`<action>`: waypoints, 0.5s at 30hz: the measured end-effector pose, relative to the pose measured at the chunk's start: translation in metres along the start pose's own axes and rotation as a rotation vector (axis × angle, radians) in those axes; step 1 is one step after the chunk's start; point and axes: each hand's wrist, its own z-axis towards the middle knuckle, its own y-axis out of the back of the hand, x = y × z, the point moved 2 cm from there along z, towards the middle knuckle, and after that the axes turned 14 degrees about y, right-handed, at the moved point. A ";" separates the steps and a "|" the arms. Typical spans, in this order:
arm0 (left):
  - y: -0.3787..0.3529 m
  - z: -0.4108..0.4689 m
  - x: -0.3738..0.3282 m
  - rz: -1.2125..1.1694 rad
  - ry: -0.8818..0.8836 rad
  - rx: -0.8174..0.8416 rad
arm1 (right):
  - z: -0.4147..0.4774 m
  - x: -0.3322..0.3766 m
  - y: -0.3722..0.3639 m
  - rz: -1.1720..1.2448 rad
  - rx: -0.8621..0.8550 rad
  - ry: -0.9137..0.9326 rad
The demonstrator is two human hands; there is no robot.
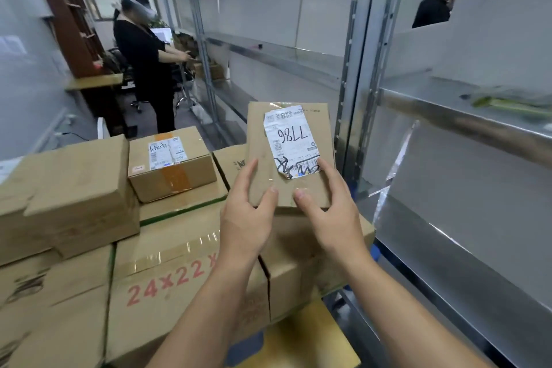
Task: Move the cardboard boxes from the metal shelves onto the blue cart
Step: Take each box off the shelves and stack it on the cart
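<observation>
A small flat cardboard box (pixel 263 140) with a white shipping label sits between both hands above a stack of boxes. My left hand (pixel 246 209) grips its near left edge, thumb on top. Its near right edge is held by my right hand (pixel 327 203), thumb on top. Below lies a pile of cardboard boxes, among them a large one marked "24x22" (pixel 167 272), a taped box with a label (pixel 171 167) and a plain box (pixel 80 194) at left. A bit of the blue cart (pixel 243 349) shows under the pile. The metal shelves (pixel 448 116) stand to the right.
A person in black wearing a headset (pixel 143 63) stands at the far end of the aisle by more shelving. Another person (pixel 436 0) shows through a gap at the upper right. A green-yellow object (pixel 507 101) lies on the right shelf. A wooden desk (pixel 95 84) stands at left.
</observation>
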 end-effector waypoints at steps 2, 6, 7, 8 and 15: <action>0.008 0.012 0.008 0.009 0.038 -0.015 | 0.010 -0.005 -0.015 0.024 0.031 -0.005; 0.017 0.034 0.015 0.031 0.064 -0.052 | 0.032 -0.020 -0.040 0.059 0.103 -0.005; 0.018 0.041 0.016 0.030 0.064 -0.060 | 0.038 -0.023 -0.045 0.069 0.111 -0.007; 0.019 0.047 0.017 0.025 0.070 -0.064 | 0.043 -0.026 -0.050 0.078 0.115 -0.010; 0.013 0.087 0.027 0.039 0.111 -0.128 | 0.083 -0.057 -0.072 0.130 0.153 -0.045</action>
